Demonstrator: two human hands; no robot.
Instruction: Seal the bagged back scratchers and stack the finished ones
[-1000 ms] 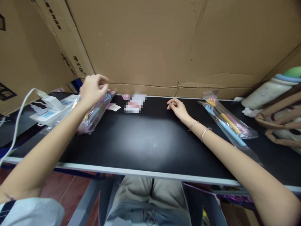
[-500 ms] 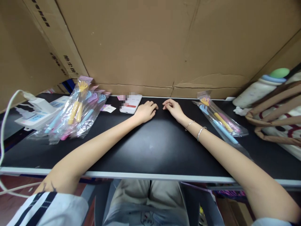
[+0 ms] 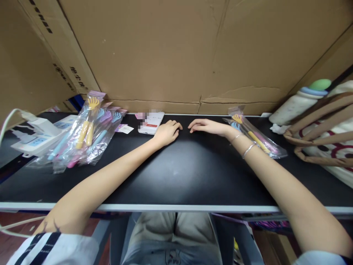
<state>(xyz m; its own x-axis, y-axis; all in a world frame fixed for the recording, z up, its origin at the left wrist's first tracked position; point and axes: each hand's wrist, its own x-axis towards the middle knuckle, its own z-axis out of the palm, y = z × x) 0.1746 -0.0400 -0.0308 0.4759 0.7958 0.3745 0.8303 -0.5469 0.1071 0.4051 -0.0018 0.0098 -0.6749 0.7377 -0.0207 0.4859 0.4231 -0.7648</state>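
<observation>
My left hand (image 3: 167, 133) rests palm down on the black tabletop (image 3: 176, 176), just right of a phone (image 3: 151, 123), with its fingers loosely bent and nothing visible in them. Across a small gap, my right hand (image 3: 209, 127) hovers or lies lightly over the table, fingers stretched toward the left and apart from any object. Right of that wrist lie back scratchers (image 3: 256, 139) in clear plastic bags, yellow, pink and blue, partly hidden by my forearm. A larger heap of bagged back scratchers (image 3: 87, 134) lies left of the phone.
A white power strip (image 3: 41, 140) with plugs and cables sits at the far left. At the right are a bottle (image 3: 295, 105) with a green top and a bag with brown handles (image 3: 311, 134). Cardboard walls (image 3: 154, 48) enclose the back and sides.
My right hand has turned and straightened, its wrist shifting right over the bagged back scratchers. My left hand keeps its place beside the phone. The view has shifted slightly.
</observation>
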